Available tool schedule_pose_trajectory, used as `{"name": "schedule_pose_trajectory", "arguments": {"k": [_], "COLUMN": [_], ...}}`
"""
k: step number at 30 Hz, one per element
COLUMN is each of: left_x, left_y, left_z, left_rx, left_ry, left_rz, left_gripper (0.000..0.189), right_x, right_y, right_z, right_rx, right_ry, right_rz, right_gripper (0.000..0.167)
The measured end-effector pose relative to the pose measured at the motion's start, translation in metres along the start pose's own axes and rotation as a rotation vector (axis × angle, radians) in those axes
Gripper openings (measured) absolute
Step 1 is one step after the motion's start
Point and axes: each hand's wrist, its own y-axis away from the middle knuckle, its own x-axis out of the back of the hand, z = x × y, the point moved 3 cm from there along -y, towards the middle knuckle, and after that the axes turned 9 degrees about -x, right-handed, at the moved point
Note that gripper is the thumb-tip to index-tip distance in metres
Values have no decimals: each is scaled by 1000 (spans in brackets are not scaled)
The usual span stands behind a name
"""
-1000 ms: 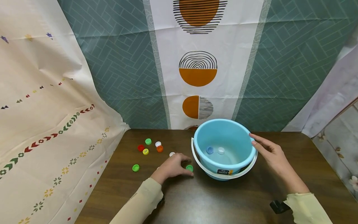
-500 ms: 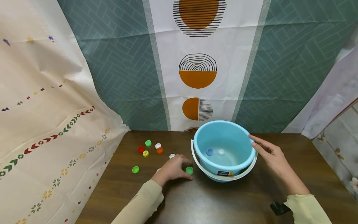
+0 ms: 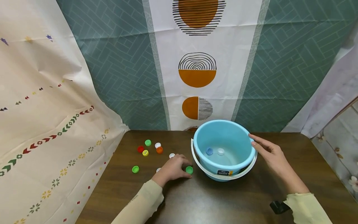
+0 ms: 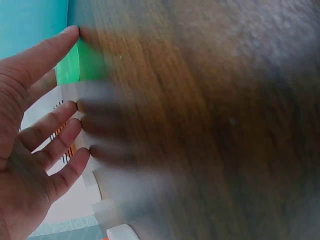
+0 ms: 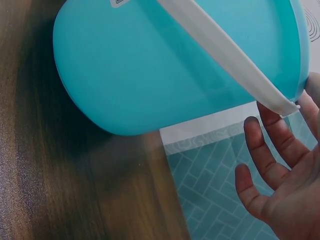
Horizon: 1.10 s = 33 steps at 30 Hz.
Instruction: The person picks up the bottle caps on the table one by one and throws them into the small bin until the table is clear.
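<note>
Bucket (image 3: 223, 132): dark front label (image 3: 224, 172), pale lettering too small to read. Sleeve (image 3: 145, 199), left of bucket: faint print, illegible.

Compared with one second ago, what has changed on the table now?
The left hand has drawn in slightly around the circular green plastic cap; whether it grips is unclear. Unchanged: the right hand at the rim of the light-blue plastic bucket.

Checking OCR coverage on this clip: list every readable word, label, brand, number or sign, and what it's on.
None can be read clearly.
Dark label on bucket: pale lettering, too small.
Yellow cap: mark, too small.
Left sleeve: faint print, too small.
Striped sticker on bucket, right wrist view: cut off.
</note>
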Motion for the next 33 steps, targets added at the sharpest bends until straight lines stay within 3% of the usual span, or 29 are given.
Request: {"name": "schedule_pose_trajectory", "arguments": {"k": [19, 25, 33], "left_x": [5, 10, 28], "left_y": [-3, -4, -2], "left_z": [0, -4, -11], "left_rx": [32, 27, 92], "left_ry": [16, 51, 145], "left_rz": [-9, 22, 88], "left_gripper": [35, 30, 37], "right_x": [2, 1, 2], "right_y": [-4, -5, -7], "right_z": [0, 0, 1], "right_rx": [-8, -23, -18], "right_ry": [-3, 7, 15], "right_rz": [-3, -9, -9], "right_gripper": [41, 41, 41]}}
